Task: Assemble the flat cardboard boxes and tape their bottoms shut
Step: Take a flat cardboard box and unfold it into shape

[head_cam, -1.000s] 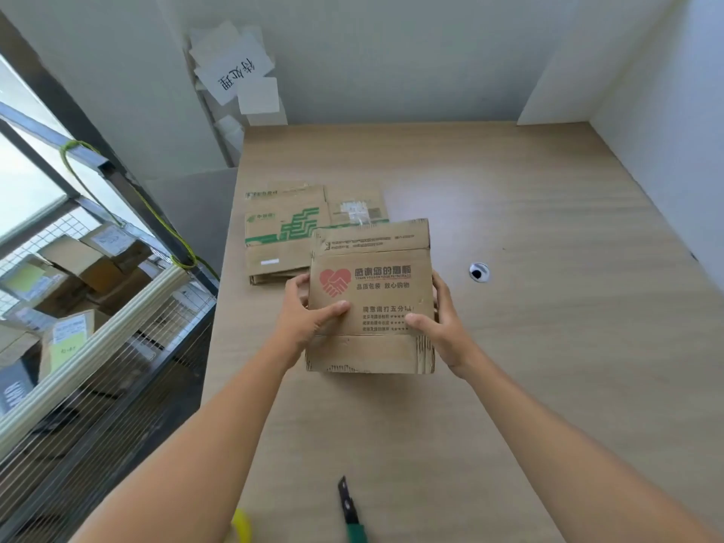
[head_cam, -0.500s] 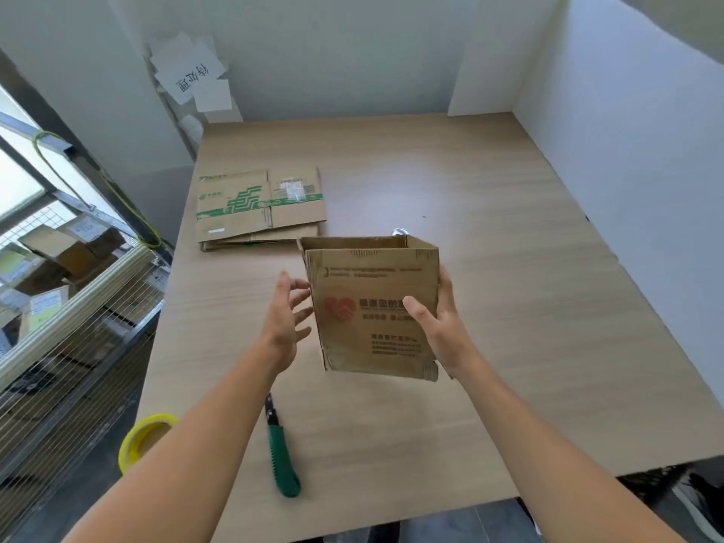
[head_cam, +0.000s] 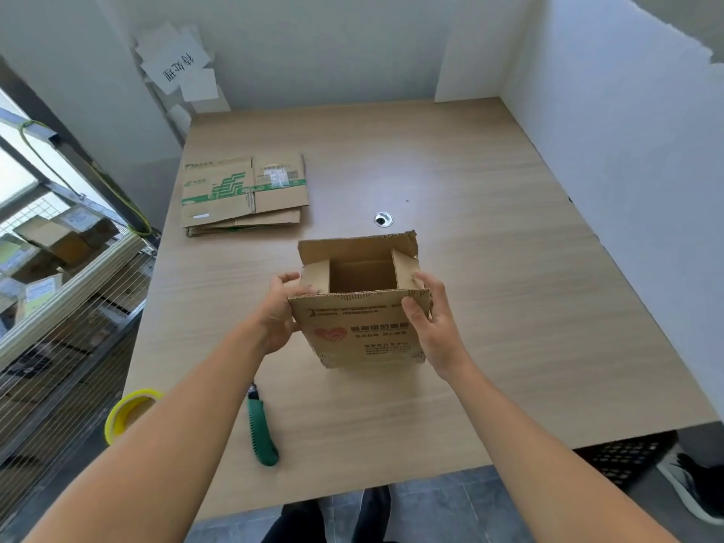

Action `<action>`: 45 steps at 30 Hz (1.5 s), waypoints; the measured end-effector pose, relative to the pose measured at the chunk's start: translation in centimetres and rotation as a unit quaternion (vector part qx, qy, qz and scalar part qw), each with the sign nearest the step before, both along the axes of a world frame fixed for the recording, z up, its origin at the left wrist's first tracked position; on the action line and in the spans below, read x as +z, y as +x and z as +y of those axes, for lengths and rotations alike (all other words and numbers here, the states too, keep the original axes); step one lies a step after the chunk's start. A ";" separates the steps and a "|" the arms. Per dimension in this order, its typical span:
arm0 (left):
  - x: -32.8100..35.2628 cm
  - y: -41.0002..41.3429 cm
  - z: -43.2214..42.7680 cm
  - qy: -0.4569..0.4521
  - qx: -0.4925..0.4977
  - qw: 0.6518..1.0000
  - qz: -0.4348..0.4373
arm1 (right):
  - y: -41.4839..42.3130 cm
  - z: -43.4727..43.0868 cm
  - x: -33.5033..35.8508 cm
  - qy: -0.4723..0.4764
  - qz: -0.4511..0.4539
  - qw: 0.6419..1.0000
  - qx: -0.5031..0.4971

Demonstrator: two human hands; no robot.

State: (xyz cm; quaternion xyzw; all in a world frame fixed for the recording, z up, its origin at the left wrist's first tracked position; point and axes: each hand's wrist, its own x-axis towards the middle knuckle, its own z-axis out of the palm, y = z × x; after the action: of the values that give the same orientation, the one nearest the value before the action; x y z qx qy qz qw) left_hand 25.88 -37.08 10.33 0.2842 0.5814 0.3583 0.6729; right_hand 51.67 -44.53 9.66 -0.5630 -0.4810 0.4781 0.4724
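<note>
In the head view, your box [head_cam: 360, 331] stands upright over the middle of the desk [head_cam: 529, 307], open end up. Your left hand [head_cam: 280, 311] and right hand [head_cam: 435, 327] each have a grip on one side of it. The side flaps lie at both sets of fingertips, equally near. The tape roll [head_cam: 129, 409] and knife [head_cam: 262, 433] sit by the near-left corner, closer to your left hand, and the right side gives turning room.

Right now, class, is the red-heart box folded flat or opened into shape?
Opened into shape: the box shows a hollow interior, side flaps turned inward, held between the left hand and right hand.
</note>
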 end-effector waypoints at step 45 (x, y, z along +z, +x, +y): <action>-5.6 3.6 -6.9 -0.042 -0.066 0.997 -0.023 | 3.4 -2.3 -3.5 -0.154 0.074 0.985 -0.011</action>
State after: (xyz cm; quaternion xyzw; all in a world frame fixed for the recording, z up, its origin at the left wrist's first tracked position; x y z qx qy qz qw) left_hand 29.45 -44.02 4.74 0.2850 0.5606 0.2946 0.7195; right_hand 55.10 -46.86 6.19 -0.5975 -0.3585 0.5817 0.4196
